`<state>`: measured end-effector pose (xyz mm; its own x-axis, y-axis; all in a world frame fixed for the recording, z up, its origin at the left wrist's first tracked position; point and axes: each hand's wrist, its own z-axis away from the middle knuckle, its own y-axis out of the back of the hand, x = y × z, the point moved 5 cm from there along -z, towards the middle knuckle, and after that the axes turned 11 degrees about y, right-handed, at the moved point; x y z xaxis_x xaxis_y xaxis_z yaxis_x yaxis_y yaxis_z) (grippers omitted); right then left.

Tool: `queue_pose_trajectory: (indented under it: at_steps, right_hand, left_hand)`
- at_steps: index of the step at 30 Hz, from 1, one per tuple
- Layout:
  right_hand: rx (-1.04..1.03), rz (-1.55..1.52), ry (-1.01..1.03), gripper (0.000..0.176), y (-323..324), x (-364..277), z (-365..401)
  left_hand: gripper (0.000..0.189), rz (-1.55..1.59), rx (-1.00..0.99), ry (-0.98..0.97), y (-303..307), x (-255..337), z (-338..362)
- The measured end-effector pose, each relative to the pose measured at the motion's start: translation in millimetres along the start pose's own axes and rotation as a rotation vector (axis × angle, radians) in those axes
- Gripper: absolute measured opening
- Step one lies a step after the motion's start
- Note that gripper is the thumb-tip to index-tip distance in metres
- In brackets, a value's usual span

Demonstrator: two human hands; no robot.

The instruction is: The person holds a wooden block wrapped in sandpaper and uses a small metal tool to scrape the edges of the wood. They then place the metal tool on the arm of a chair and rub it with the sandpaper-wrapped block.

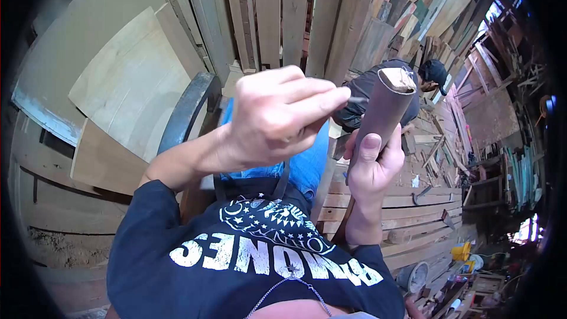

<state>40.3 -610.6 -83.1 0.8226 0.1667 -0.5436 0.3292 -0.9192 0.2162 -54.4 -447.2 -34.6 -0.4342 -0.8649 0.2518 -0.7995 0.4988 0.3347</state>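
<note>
My left hand (280,115) is closed, with thumb and fingertips pinching a thin grey metal piece (357,100); the rest of that piece is hidden in the fist. My right hand (375,165) grips a rounded wooden piece (385,106), thumb laid along its near side and fingers wrapped behind. The wooden piece stands tilted upward, grey-brown on its sides, with a pale, rough end face on top. Thin curled strands stick up from that end. The tip of the metal piece points toward the wooden piece from the left, a short gap away in this view.
A co-worker (378,91) in dark clothes and a cap bends down just beyond the wooden piece. Wood scraps (434,147) litter the floor. Boards (283,12) lean ahead, plywood sheets (127,82) stand at left. A bucket (413,276) sits at lower right.
</note>
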Motion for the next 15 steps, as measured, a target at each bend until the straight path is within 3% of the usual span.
queue_pose_trajectory:
  at_steps: [10, 13, 15]
  right_hand:
    - [0.009, 0.003, 0.001, 0.044, -0.9, -4.2, 0.2]
    - [-0.019, 0.012, 0.025, 0.045, 0.5, 2.4, 2.0]
    - [-0.032, 0.039, 0.019, 0.045, 0.3, 3.8, 1.9]
  left_hand:
    - [0.029, 0.016, 0.083, 0.023, 1.3, 2.5, 2.3]
    - [0.020, 0.078, 0.047, 0.103, 1.6, -0.1, -0.5]
    - [0.015, 0.060, -0.050, 0.267, -1.9, -4.3, -0.1]
